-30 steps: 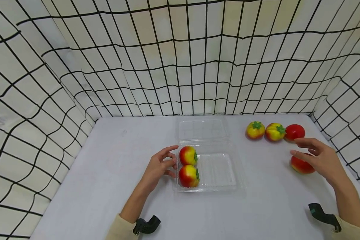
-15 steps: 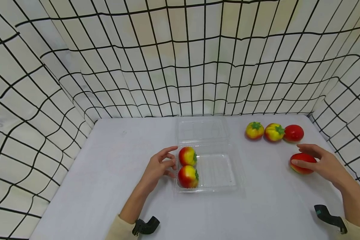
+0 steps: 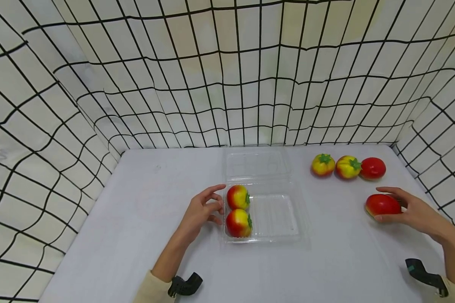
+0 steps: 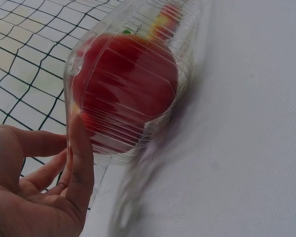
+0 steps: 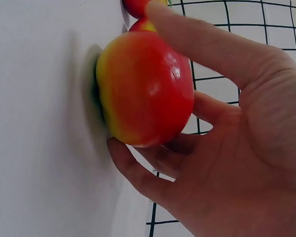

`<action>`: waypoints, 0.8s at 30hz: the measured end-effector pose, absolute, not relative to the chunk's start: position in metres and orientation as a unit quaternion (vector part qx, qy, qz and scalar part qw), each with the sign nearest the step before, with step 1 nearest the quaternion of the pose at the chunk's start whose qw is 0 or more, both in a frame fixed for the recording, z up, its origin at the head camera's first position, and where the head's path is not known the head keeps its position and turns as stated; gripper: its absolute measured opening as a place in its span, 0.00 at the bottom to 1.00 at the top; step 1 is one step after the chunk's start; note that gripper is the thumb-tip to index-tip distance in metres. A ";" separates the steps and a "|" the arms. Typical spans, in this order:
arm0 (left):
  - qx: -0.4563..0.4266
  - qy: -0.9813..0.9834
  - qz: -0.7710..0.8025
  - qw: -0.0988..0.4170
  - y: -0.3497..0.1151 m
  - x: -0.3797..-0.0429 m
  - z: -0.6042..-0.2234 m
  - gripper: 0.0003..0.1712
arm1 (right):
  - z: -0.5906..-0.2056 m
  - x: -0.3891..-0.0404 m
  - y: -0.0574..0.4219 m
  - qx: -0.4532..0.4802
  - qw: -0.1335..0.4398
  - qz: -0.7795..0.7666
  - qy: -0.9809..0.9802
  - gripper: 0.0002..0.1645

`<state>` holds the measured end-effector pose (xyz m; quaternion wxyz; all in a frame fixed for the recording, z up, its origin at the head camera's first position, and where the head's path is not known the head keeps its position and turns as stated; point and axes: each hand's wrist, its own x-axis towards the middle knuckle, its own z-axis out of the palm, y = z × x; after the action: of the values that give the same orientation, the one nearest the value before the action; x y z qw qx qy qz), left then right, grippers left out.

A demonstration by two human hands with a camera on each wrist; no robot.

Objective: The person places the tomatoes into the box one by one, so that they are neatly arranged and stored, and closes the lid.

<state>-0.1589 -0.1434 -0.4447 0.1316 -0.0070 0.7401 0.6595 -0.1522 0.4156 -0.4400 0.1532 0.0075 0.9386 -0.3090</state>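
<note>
Two red-and-yellow toy fruits with green leafy tops (image 3: 238,222) sit in the left side of a clear plastic clamshell box (image 3: 274,216), its lid folded back. My left hand (image 3: 202,209) is beside the box's left wall, fingers loosely bent; in the left wrist view its fingertips touch the clear wall (image 4: 138,89). At the right, my right hand (image 3: 421,214) holds another red-and-yellow fruit (image 3: 382,205), thumb and fingers on opposite sides of it. That fruit lies tilted with its red face up, low over the table in the right wrist view, its green underside (image 5: 95,91) facing the cloth.
Two yellow-red fruits (image 3: 323,164) (image 3: 348,167) and a redder one (image 3: 372,168) stand in a row at the back right. The box's flat lid (image 3: 255,164) lies behind it. Black netting (image 3: 250,84) over white walls encloses the white table (image 3: 155,189).
My right hand has come down around the fruit and shifted slightly right, its thumb now at the fruit's near side. More of the fruit's red face shows. The left hand stays in place.
</note>
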 end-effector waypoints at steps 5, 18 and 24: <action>-0.002 0.738 0.661 0.131 -0.144 -0.160 -0.444 0.28 | -0.439 -0.154 0.412 -0.011 0.153 -0.318 0.936 0.58; -0.001 0.737 0.662 0.135 -0.144 -0.161 -0.445 0.29 | -0.438 -0.156 0.395 -0.014 0.108 -0.346 0.932 0.53; -0.006 0.736 0.663 0.137 -0.144 -0.160 -0.445 0.29 | -0.437 -0.154 0.380 -0.034 0.093 -0.370 0.924 0.50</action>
<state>-0.1598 -0.1443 -0.4453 0.1366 -0.0058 0.7361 0.6630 -0.1539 0.3799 -0.4371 0.0930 -0.0338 0.9237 -0.3700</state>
